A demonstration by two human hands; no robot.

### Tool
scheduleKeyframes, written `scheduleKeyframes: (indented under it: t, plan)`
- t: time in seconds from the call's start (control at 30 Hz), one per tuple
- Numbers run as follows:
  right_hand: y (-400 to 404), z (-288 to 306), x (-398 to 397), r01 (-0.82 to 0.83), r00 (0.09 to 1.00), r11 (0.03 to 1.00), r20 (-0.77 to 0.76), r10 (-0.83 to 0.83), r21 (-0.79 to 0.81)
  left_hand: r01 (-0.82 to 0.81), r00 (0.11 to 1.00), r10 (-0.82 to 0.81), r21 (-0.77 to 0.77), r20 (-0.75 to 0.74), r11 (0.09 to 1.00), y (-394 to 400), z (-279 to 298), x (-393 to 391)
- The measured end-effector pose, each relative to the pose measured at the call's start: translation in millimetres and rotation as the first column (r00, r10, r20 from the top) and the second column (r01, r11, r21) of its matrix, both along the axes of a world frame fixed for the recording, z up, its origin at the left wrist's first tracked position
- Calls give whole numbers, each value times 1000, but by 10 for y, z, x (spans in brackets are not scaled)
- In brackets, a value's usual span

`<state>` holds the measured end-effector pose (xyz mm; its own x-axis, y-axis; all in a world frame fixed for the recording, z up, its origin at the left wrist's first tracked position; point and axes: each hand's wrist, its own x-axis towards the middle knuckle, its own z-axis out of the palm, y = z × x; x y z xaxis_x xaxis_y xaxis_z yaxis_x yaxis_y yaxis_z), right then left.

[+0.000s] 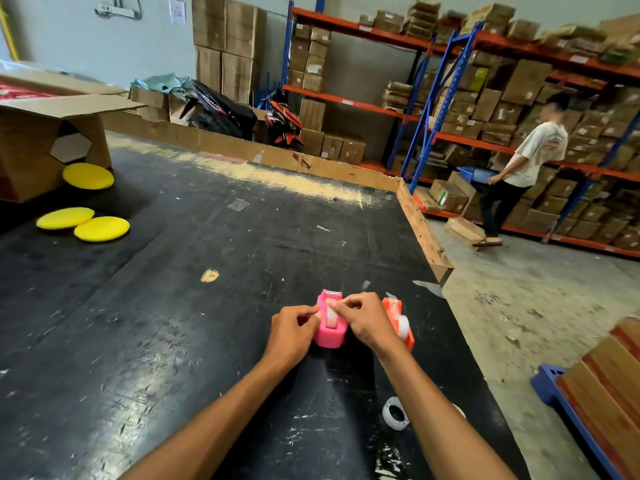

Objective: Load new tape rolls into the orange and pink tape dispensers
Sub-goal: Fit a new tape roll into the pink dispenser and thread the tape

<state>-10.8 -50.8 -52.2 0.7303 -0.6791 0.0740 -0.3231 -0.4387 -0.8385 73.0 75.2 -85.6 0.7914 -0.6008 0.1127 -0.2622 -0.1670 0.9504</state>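
Note:
A pink tape dispenser (330, 336) stands on the black table (173, 306) with a clear tape roll (332, 318) seated in it. My left hand (294, 332) pinches at the dispenser's left side by the roll. My right hand (362, 320) pinches the tape at the roll's top right. Just to the right stands the orange tape dispenser (398, 323), partly hidden by my right hand, with a clear roll in it. A white empty tape core (394, 412) lies near my right forearm.
Three yellow round pads (86, 199) and an open cardboard box (45, 140) sit at the table's left. The table's right edge (426, 237) drops to the concrete floor. A person (519, 164) stands by the shelves of cartons. Stacked boxes on a blue pallet (588, 410) at lower right.

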Motion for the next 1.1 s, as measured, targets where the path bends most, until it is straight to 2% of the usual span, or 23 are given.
scheduleKeyframes:
  t: [0.3, 0.57, 0.93, 1.1]
  plan:
    - [-103, 125, 28, -54, 998, 988, -24, 58, 144, 8, 1000, -8, 4, 6, 1000, 3, -15, 24]
    - [-240, 266, 47, -108, 994, 994, -29, 109, 29, 21, 1000, -21, 5, -5, 1000, -15, -37, 46]
    - [-331, 229, 201, -41, 999, 998, 12, 42, -48, 22, 1000, -22, -7, -11, 1000, -20, -58, 45]
    - [-409, 235, 273, -60, 997, 997, -49, 57, -48, 38, 999, -39, -5, -23, 999, -25, -73, 60]
